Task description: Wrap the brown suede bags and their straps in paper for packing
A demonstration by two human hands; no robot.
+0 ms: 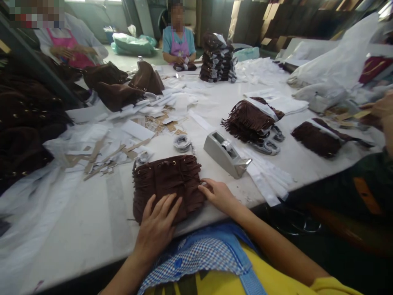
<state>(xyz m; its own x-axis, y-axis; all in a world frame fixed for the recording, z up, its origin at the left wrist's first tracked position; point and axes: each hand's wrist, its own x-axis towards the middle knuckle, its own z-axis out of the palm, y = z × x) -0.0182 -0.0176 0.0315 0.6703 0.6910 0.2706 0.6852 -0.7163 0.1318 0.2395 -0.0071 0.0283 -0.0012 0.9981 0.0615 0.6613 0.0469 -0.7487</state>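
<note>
A dark brown fringed bag (172, 176) lies flat on the table in front of me, with small gold eyelets along its top edge. My left hand (159, 219) rests on the bag's lower front, palm down and fingers spread. At the bag's right side, my right hand (216, 194) has its fingertips closed on the fringe edge. Just behind the bag sits a coil of wrapped strap or chain (182, 143). A grey tape dispenser (225, 153) stands to the right, apart from both hands.
White paper strips (270, 180) lie right of the dispenser. Folded brown fringed bags (251, 119) and another bundle (317, 137) are farther right. Paper and card scraps (107, 151) cover the left. Brown bags (24, 123) pile at far left. Co-workers sit across the table; another person's hand (382, 112) shows at right.
</note>
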